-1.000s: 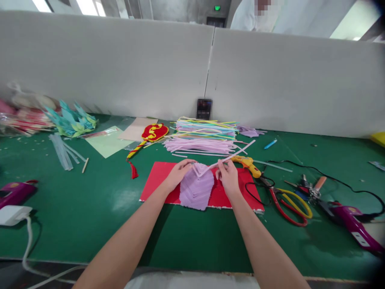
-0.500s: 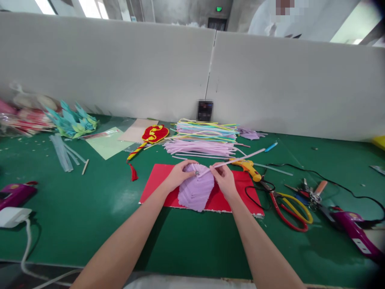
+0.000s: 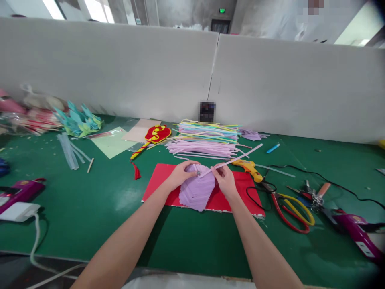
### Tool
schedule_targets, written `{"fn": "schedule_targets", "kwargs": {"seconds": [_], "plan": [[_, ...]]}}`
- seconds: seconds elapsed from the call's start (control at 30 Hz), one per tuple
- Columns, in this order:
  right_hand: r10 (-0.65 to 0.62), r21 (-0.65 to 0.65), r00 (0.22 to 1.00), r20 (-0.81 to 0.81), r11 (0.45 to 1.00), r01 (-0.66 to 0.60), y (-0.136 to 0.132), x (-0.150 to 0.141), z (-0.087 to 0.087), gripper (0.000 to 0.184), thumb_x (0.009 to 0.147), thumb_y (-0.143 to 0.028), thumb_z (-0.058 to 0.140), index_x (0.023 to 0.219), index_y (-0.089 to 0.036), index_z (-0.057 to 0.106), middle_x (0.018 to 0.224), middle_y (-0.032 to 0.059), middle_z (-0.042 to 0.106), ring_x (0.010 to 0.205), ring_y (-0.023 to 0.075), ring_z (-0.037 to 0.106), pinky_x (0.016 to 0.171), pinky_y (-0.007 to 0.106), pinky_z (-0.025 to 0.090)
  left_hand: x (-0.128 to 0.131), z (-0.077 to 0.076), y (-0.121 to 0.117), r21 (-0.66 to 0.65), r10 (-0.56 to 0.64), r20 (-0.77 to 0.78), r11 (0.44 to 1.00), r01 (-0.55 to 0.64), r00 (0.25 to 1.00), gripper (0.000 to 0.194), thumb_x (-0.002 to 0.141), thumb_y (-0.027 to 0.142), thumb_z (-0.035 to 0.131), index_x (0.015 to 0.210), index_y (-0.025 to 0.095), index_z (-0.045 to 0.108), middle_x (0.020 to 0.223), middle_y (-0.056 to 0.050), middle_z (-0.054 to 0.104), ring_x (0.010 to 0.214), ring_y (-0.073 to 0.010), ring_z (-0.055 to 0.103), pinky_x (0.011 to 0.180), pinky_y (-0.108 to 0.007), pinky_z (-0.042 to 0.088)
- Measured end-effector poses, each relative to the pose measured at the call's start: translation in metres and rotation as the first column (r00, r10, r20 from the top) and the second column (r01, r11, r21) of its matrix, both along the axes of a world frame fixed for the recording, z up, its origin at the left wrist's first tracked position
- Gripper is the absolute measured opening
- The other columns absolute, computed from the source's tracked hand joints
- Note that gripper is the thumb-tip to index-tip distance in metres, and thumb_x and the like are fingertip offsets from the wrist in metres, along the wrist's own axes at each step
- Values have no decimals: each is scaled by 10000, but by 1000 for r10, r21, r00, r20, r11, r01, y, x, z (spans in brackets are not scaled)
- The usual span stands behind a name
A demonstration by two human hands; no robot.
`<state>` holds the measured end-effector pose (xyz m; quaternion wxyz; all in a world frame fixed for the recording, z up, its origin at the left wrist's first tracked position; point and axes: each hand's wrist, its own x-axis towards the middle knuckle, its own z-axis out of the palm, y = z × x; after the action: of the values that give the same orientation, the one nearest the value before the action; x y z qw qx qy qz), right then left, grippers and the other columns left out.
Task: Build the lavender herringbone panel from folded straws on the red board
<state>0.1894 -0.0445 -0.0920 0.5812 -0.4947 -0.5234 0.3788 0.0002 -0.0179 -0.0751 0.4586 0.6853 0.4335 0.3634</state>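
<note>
A lilac leaf-shaped piece (image 3: 197, 194), built of slanting fuzzy strips, lies over a red board (image 3: 245, 196). My left hand (image 3: 182, 176) grips its upper left edge, with the thumb pressing on top near the centre line. Between the thumb and fingers of my right hand (image 3: 223, 178) is a lilac pipe cleaner (image 3: 246, 153). One end of that strip rests across the top of the leaf by my left thumb; the free end points up and right. A yellow glue gun (image 3: 249, 168) lies just beyond my right hand.
Behind the board is a pile of pastel pipe cleaners (image 3: 207, 136). Red-and-yellow-handled scissors (image 3: 294, 212), keys (image 3: 315, 198) and a purple hair-straightener-like tool (image 3: 355, 228) lie at right. A red fan-shaped ornament (image 3: 156, 134), green paper (image 3: 110, 143) and glue sticks (image 3: 67, 152) are at left.
My left thumb has come down onto the leaf's top. My right hand has shifted slightly left and down along the pipe cleaner, whose free end swung lower, then up a little.
</note>
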Motion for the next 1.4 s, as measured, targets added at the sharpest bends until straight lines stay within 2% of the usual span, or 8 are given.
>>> {"fn": "schedule_targets", "kwargs": {"seconds": [0.83,1.03,1.4], "plan": [[16,-20,999,-44,1000,-17,0,1,-1,176,704,-331,650,738,-205,533,684,-21,537,665,134,518,639,265,414,0,0,2,9,-16,33,1000,16,999,356,686,244,640,1032,164,614,1058,-50,631,986,-204,557,874,-292,412],[23,-29,999,-32,999,-23,0,2,-1,197,693,-350,656,722,-199,533,678,-21,532,660,134,512,633,266,405,0,0,3,7,-10,-5,1000,10,1000,331,693,265,634,1005,159,611,1025,-45,638,955,-197,566,866,-289,416],[39,-68,998,-42,997,-41,-5,4,0,207,694,-358,652,704,-193,527,618,-45,489,571,103,457,550,237,372,0,0,1,37,36,-25,999,-35,999,312,690,267,632,988,176,613,1028,-31,641,975,-197,565,873,-286,411]]}}
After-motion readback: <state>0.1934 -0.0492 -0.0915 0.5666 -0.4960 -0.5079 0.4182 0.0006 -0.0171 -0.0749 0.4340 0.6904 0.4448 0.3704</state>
